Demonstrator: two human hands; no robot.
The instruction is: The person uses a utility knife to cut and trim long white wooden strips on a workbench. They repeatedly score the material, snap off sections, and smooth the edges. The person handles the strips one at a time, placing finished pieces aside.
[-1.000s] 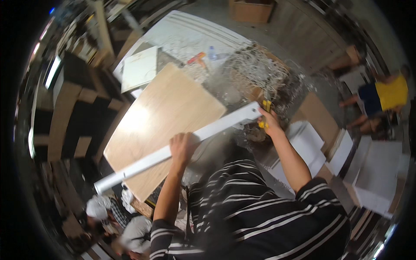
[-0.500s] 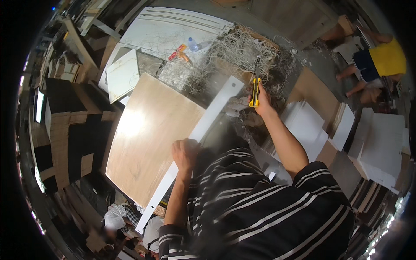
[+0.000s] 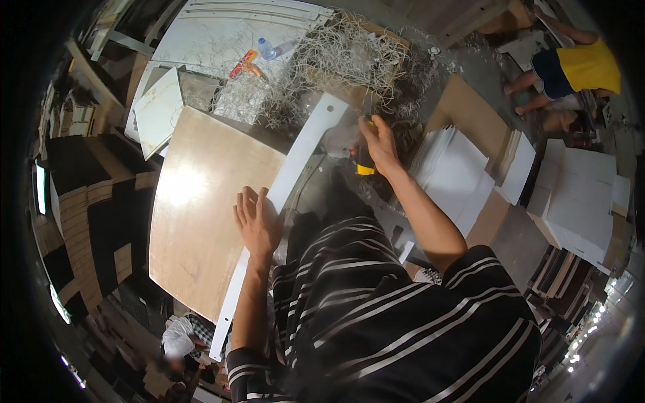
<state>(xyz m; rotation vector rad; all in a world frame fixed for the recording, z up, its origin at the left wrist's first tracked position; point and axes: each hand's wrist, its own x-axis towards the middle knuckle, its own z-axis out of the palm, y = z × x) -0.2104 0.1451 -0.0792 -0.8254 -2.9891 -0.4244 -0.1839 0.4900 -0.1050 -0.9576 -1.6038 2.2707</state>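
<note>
A long white board strip (image 3: 306,144) lies along the right edge of a light wooden tabletop (image 3: 201,221). My left hand (image 3: 257,221) presses flat on the strip near its middle, fingers spread. My right hand (image 3: 377,141) is closed around a yellow and black hand tool (image 3: 365,161) just right of the strip's far end. My striped shirt hides the strip's near part.
A heap of pale shavings (image 3: 336,54) lies beyond the table. Stacks of white panels (image 3: 457,168) and more white panels (image 3: 581,201) stand at the right. A person in a yellow shirt (image 3: 584,67) sits at the upper right. Dark stacked boards (image 3: 87,201) fill the left.
The white strip has swung from lying crosswise to pointing away from me. My right hand with the tool has moved along its far end; my left hand stays pressed on it.
</note>
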